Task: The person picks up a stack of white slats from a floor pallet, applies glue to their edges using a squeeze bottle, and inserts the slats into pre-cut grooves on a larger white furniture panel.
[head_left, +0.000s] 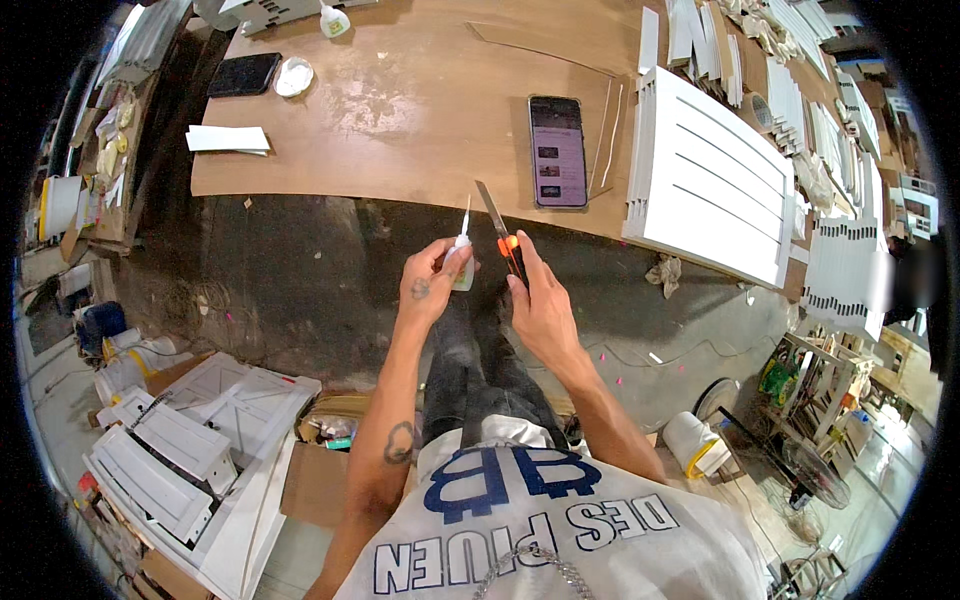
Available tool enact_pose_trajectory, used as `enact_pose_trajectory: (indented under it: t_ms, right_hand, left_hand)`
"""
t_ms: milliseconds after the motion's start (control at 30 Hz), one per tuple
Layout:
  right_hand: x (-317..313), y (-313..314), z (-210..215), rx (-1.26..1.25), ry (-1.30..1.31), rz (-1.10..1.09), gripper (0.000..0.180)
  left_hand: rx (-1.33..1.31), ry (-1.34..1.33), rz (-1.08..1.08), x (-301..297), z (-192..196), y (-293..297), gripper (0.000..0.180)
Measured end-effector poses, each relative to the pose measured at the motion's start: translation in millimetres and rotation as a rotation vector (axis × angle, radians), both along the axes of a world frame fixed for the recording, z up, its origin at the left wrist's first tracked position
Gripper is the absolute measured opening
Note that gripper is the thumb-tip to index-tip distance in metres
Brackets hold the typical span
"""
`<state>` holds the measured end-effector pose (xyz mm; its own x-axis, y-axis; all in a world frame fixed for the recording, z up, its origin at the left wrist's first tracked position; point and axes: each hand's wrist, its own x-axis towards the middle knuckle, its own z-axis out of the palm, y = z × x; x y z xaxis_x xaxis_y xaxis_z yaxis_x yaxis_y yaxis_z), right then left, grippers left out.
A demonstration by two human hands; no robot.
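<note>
My left hand is closed round a small white squeeze bottle with a long thin nozzle pointing up. In my right hand is a utility knife with an orange and black handle. Its long blade is out and slants up to the left, close beside the nozzle but apart from it. Both hands are in front of the near edge of the brown table, above the dark floor. A phone with a lit screen lies on the table beyond my right hand.
A stack of white grooved panels stands at the table's right end. At the left lie white strips, a black phone and a small white dish. Another squeeze bottle stands at the back. White panels lie at lower left.
</note>
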<state>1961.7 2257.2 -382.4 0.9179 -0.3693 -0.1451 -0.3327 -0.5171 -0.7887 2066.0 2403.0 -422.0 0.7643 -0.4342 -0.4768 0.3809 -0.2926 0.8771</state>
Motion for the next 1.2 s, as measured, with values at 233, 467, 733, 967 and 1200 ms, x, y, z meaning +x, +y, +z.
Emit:
enact_pose_trajectory:
  t_ms: [233, 467, 733, 967, 1200]
  right_hand:
    - [15, 16, -3, -0.186, 0.182, 0.077, 0.059]
    - [20, 19, -9, -0.209, 0.129, 0.068, 0.059]
    - [21, 21, -14, -0.213, 0.13, 0.055, 0.059]
    - [23, 18, -8, -0.189, 0.154, 0.069, 0.059]
    - [21, 15, -13, -0.176, 0.124, 0.078, 0.057]
  left_hand:
    - [-0.024, 0.034, 0.018, 7, -11, 9, 0.027]
    - [-0.035, 0.064, 0.004, 10, -15, 14, 0.028]
    - [-0.044, 0.086, 0.011, 11, -9, 11, 0.026]
    - [-0.048, 0.113, 0.026, 11, -6, 10, 0.026]
    - [-0.046, 0.117, 0.037, 10, -8, 10, 0.03]
